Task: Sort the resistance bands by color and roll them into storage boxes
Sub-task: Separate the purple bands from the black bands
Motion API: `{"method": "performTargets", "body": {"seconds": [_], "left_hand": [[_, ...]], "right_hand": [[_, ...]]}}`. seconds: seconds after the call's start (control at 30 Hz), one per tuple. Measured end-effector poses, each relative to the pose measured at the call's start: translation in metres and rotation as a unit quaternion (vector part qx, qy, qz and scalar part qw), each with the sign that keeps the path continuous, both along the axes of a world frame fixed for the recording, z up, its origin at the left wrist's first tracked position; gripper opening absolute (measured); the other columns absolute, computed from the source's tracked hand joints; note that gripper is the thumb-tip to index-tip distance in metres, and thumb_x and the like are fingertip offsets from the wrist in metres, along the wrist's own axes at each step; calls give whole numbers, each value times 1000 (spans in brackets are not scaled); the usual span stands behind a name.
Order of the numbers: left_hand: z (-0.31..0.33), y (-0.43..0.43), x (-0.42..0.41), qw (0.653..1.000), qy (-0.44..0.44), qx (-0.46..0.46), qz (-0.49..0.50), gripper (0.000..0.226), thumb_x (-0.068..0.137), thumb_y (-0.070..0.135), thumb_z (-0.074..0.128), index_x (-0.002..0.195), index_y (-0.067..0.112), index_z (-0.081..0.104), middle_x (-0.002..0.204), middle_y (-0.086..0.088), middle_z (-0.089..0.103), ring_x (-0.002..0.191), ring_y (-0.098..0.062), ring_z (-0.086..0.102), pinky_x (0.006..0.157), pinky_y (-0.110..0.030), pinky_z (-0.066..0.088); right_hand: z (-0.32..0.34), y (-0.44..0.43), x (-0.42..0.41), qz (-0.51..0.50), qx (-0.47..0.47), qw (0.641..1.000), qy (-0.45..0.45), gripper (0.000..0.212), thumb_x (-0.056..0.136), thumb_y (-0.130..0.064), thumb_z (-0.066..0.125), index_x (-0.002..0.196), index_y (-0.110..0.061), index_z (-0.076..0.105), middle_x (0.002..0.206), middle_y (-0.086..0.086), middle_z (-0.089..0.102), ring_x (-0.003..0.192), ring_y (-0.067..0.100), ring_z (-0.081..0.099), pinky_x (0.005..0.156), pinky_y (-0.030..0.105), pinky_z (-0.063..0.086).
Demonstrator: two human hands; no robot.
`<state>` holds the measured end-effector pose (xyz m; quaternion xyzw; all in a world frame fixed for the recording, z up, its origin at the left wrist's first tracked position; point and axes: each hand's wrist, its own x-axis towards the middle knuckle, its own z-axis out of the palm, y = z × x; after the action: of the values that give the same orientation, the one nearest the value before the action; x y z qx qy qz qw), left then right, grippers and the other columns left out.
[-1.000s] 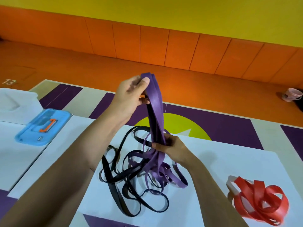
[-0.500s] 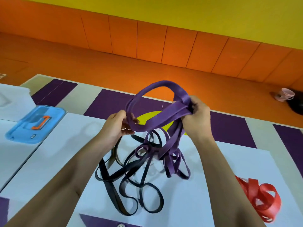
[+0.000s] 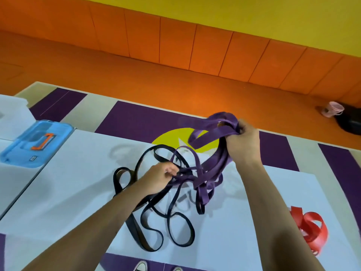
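A tangle of purple resistance bands (image 3: 212, 167) and black resistance bands (image 3: 154, 220) lies on the white table (image 3: 68, 192). My right hand (image 3: 243, 145) grips a bunch of wide purple loops, lifted above the table's far edge. Down in the tangle, my left hand (image 3: 160, 178) pinches thin purple strands where they cross the black ones. A heap of red bands (image 3: 310, 229) sits at the table's right edge.
A blue lid with an orange handle (image 3: 37, 142) lies at the left on a second white table. A white box (image 3: 11, 116) stands behind it. A pink cup (image 3: 333, 109) and a dark object sit on the orange floor, far right. Shoe tips show at the bottom edge.
My left hand let go of the raised purple loop and dropped into the tangle. My right hand carried its purple bunch further right. The view tilted left.
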<state>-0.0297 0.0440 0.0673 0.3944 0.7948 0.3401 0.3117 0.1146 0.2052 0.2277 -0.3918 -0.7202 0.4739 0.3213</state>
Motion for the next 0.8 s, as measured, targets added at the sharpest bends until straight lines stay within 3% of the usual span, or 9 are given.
{"method": "performTargets", "body": {"seconds": [0.07, 0.17, 0.27, 0.33, 0.4, 0.53, 0.67, 0.73, 0.8], "left_hand": [[-25, 3, 5, 999, 6, -39, -33, 32, 100, 1, 49, 119, 17, 69, 115, -2, 73, 101, -9, 67, 92, -24, 51], [-50, 14, 6, 996, 20, -67, -57, 29, 103, 9, 48, 124, 19, 66, 118, 0, 72, 106, -19, 68, 96, -42, 54], [-61, 35, 9, 990, 82, -56, -100, 37, 102, 10, 51, 136, 21, 61, 129, -2, 68, 110, -23, 67, 95, -38, 52], [-68, 55, 17, 965, 176, -66, -184, 53, 99, 14, 56, 148, 30, 48, 144, -1, 56, 122, -27, 59, 100, -39, 47], [-78, 73, 28, 927, 253, -90, -262, 69, 96, 19, 61, 156, 38, 31, 158, -3, 35, 136, -31, 42, 110, -44, 36], [-98, 103, 49, 877, 293, -172, -340, 82, 96, 11, 62, 157, 46, 21, 167, -7, 10, 148, -36, 22, 119, -52, 23], [-113, 119, 55, 872, 313, -198, -320, 66, 100, 14, 56, 154, 40, 29, 156, -7, 29, 141, -34, 34, 114, -49, 33], [-118, 125, 53, 887, 295, -194, -298, 46, 101, 24, 57, 145, 32, 45, 143, -7, 41, 132, -34, 43, 108, -48, 38], [-123, 128, 52, 903, 259, -183, -288, 28, 101, 31, 56, 128, 23, 58, 135, -7, 49, 126, -32, 51, 98, -46, 45]], "right_hand": [[-2, 5, 9, -14, -11, 1000, -7, 14, 88, -6, 60, 81, -16, 68, 63, -5, 56, 52, 8, 39, 46, 18, 33], [-6, 19, 31, -45, -52, 998, -16, 10, 83, -20, 64, 85, -14, 72, 64, -2, 62, 57, 10, 48, 56, 25, 40], [-17, 33, 57, -63, -80, 994, -34, 32, 73, -28, 57, 93, -6, 71, 83, 25, 66, 72, 21, 54, 68, 35, 43], [-25, 36, 73, -58, -92, 993, -49, 28, 78, -23, 56, 95, -9, 73, 92, 27, 70, 74, 24, 58, 69, 36, 46], [-32, 37, 86, -44, -107, 992, -53, 21, 83, -18, 57, 94, -11, 74, 85, 24, 69, 71, 24, 57, 65, 33, 47], [-45, 40, 107, -56, -128, 990, -17, 16, 89, -12, 64, 97, -11, 77, 81, 9, 69, 74, 20, 59, 71, 33, 47], [-55, 40, 117, -50, -155, 987, 2, 20, 90, -14, 67, 76, -24, 77, 65, -1, 64, 64, 17, 56, 69, 35, 44], [-59, 38, 120, -25, -163, 986, -5, 29, 91, -16, 65, 67, -29, 74, 60, -5, 60, 57, 13, 52, 61, 29, 41], [-61, 35, 120, 3, -184, 983, 2, 20, 85, -21, 65, 68, -27, 73, 59, -5, 58, 55, 12, 52, 57, 24, 41]]}}
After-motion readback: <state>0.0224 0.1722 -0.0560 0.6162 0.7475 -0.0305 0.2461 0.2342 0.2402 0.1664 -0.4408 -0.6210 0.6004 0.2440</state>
